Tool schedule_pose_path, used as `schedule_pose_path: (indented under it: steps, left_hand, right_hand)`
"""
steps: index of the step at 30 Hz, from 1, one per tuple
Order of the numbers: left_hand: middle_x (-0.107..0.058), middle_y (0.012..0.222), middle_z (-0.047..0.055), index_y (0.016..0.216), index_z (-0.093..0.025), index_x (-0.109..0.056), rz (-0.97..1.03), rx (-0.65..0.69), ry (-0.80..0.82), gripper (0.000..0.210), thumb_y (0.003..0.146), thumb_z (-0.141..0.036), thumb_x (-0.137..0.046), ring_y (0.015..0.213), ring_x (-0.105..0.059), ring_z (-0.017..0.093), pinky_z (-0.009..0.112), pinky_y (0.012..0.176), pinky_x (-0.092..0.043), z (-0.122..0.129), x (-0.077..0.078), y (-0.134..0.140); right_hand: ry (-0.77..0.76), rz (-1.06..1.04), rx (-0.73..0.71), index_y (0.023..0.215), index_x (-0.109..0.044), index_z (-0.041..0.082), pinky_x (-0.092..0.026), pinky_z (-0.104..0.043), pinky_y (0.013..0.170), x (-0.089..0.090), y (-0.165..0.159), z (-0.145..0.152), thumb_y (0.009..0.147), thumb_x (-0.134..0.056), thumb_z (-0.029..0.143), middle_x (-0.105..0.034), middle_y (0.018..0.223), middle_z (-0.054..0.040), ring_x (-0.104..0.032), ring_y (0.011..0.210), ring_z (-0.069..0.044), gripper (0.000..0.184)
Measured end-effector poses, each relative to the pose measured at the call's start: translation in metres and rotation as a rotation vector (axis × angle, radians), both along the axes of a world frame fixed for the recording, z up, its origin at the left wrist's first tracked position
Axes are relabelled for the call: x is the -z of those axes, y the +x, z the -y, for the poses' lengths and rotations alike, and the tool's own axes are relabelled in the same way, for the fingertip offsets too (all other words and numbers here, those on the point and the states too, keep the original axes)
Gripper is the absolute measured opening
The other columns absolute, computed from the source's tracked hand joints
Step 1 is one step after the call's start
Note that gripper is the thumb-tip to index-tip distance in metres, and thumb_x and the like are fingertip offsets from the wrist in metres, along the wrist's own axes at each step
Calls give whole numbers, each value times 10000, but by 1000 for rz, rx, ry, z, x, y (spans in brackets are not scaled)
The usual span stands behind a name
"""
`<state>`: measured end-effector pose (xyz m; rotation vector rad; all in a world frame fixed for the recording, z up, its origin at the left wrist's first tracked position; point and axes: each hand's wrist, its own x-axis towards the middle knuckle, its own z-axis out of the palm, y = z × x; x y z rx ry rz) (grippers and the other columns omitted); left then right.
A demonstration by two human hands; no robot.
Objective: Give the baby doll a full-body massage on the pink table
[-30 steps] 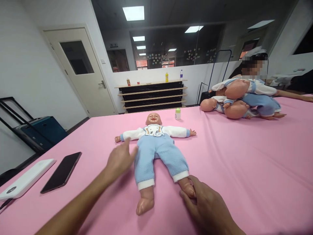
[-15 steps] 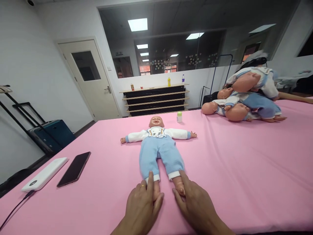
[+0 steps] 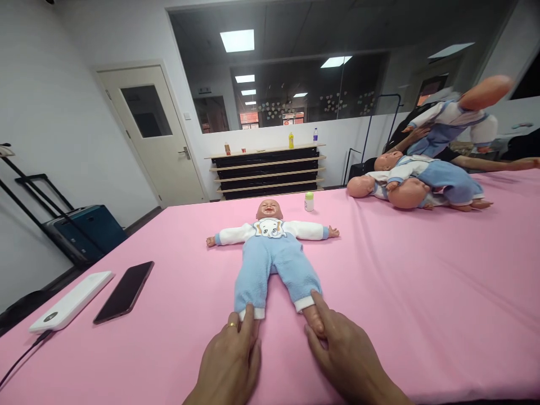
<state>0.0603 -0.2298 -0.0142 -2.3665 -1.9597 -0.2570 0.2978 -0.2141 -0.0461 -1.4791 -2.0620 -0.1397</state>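
Note:
A baby doll lies on its back on the pink sheet, head away from me, arms stretched to the sides. It wears a white top with an elephant face and light blue trousers with white cuffs. My left hand is closed around the foot and ankle on the left, hiding most of that foot. On the other side my right hand grips the second foot, whose top shows between thumb and fingers. Both legs are spread apart.
A small green-capped bottle stands beyond the doll. At left lie a phone and a white power bank with a cable. Several dolls are heaped at right, where another person's arm shows behind a raised doll.
The doll's legs have moved farther apart, my left hand going left and my right hand slightly right. At far right, a doll has been lifted off the heap.

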Motion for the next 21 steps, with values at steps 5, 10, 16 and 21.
schedule_pose_path:
  steps: [5, 10, 16, 21]
  left_hand:
    - [-647, 1052, 135, 1405, -180, -413, 34, 33, 7, 528, 923, -397, -408, 865, -667, 243, 351, 709, -520, -1, -4, -14]
    - [-638, 1114, 134, 1381, -174, -427, 127, 20, 269, 525, 924, -429, -404, 980, -634, 275, 391, 778, -518, -51, -25, -58]
    - [-515, 1329, 141, 1386, -177, -431, 112, -14, 296, 558, 828, -169, -462, 1258, -453, 296, 420, 1018, -411, -195, -21, -96]
    - [-307, 1533, 126, 1474, -258, -310, 62, -59, 117, 786, 744, -208, -597, 1425, -200, 355, 541, 1087, -280, -277, -5, -89]
  right_hand:
    - [-128, -113, -26, 1422, -367, 168, -488, -305, 538, -19, 14, 1, 920, -478, 471, -671, 775, -52, -649, 635, -210, 597]
    - [-245, -258, 83, 1346, -448, 220, -481, -285, 581, -46, 49, -43, 934, -431, 496, -620, 724, 3, -611, 616, -173, 497]
    - [-105, 14, 186, 1306, -481, 159, -434, -356, 859, -46, 57, -170, 834, -475, 188, -604, 1155, -130, -554, 1052, -262, 473]
    - [-204, 279, 157, 1334, -448, 204, -285, -528, 996, -38, 40, -251, 708, -536, 107, -508, 1301, -159, -323, 1295, -366, 639]
